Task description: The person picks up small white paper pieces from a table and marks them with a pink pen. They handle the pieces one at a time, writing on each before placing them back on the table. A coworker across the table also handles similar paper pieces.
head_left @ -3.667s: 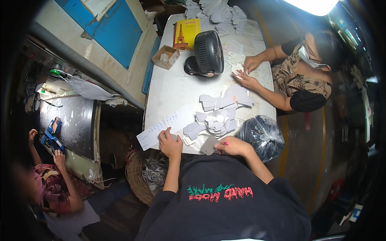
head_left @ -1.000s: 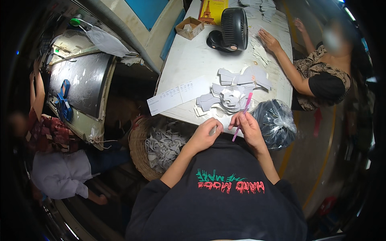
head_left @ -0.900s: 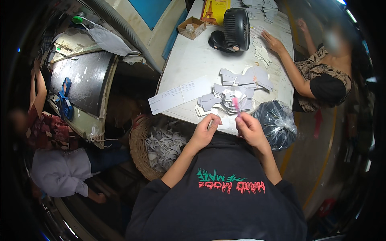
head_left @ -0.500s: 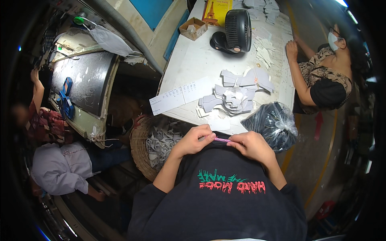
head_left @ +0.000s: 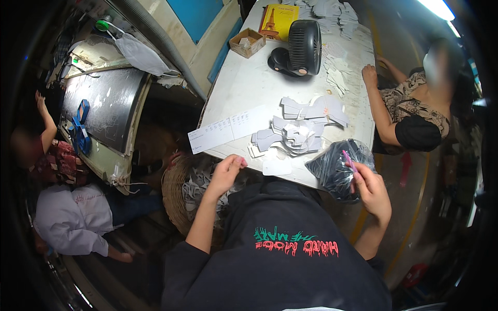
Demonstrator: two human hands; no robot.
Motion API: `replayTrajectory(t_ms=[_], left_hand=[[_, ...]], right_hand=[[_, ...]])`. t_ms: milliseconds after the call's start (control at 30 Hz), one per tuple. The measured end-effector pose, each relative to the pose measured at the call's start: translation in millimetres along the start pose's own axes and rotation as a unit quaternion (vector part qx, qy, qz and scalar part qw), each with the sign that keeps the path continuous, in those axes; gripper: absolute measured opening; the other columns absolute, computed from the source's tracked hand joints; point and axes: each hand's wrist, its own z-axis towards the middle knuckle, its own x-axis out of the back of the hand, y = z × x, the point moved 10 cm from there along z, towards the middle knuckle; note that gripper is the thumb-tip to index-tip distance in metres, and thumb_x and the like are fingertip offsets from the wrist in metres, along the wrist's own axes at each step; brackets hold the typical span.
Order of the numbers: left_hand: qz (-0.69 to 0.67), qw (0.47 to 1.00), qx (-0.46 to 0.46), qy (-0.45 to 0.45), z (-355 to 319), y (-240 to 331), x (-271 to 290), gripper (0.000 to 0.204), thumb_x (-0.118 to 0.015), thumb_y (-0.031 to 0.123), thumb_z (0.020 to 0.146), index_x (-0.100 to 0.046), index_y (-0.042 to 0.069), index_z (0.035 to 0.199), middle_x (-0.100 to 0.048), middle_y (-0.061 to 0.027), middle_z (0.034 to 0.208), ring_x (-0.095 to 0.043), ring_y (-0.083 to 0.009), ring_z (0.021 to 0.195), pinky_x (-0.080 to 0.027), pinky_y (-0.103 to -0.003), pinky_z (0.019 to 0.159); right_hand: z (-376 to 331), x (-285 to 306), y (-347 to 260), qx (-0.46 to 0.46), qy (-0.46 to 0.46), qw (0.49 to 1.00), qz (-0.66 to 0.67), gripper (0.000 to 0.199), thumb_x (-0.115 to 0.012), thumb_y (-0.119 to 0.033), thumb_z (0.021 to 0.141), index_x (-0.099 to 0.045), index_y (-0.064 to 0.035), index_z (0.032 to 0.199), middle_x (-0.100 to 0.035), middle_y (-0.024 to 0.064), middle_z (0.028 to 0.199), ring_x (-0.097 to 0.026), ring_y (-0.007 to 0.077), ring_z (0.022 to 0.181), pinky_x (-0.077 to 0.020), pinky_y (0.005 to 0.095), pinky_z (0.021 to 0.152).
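Note:
A slim pink pen [head_left: 349, 160] stands tilted up in my right hand [head_left: 374, 193], whose fingers pinch its lower part in front of the black plastic bag [head_left: 334, 172]. My left hand [head_left: 224, 176] is near the table's front edge, above the wicker basket. Between its thumb and fingertips is a small pink piece [head_left: 243, 162] that looks like the pen's cap. On the table between and beyond my hands lie stacks of pale grey cut pieces [head_left: 295, 136], a small white card [head_left: 277, 167] and a long written paper slip [head_left: 211, 136].
The white table [head_left: 236, 78] also bears a black fan [head_left: 305, 47], a small box [head_left: 247, 42] and a yellow book [head_left: 280, 22]. A wicker basket [head_left: 171, 194] of scraps stands below at left. One person [head_left: 415, 106] leans at the table's right; others are at left.
My hands have parted from in front of my chest. The right has carried the pen right to the bag; the left has moved left with the small pink piece.

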Motion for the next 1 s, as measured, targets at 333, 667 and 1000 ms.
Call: replayTrajectory(t_ms=[333, 667, 1000], left_hand=[[0.456, 0.875, -0.161, -0.023, 17, 5, -112, 0.029, -0.068, 0.031, 0.094, -0.057, 0.006, 0.103, -0.057, -0.0157, 0.105, -0.067, -0.0347, 0.086, -0.055, -0.047, 0.072], [0.492, 0.863, -0.114, -0.035, 26, -7, -116, 0.036, -0.081, 0.026, 0.082, -0.058, 0.009, 0.105, -0.059, -0.0136, 0.11, -0.068, -0.0342, 0.089, -0.056, -0.045, 0.073], [0.063, 0.992, 0.063, -0.092, 21, 1, -99, 0.032, -0.064, 0.026, 0.101, -0.058, 0.005, 0.125, -0.065, -0.0032, 0.103, -0.062, -0.0166, 0.087, -0.051, -0.036, 0.074]], right_hand=[[0, -46, 6, -0.023, -0.14, 0.99, -0.014, 0.013, -0.05, -0.011, 0.104, -0.059, -0.0017, 0.103, -0.062, 0.0085, 0.067, -0.062, 0.0227, 0.06, -0.0465, 0.0366, 0.059], [3, -54, 10, 0.0, -0.142, 0.989, 0.044, 0.015, -0.047, -0.01, 0.105, -0.059, -0.0014, 0.109, -0.062, 0.0086, 0.074, -0.06, 0.0181, 0.063, -0.0471, 0.0327, 0.062], [8, -43, 0, -0.028, -0.112, 0.952, 0.285, 0.037, -0.041, -0.01, 0.107, -0.049, -0.0011, 0.143, -0.069, 0.0135, 0.104, -0.059, 0.01, 0.058, -0.0498, 0.0234, 0.055]])
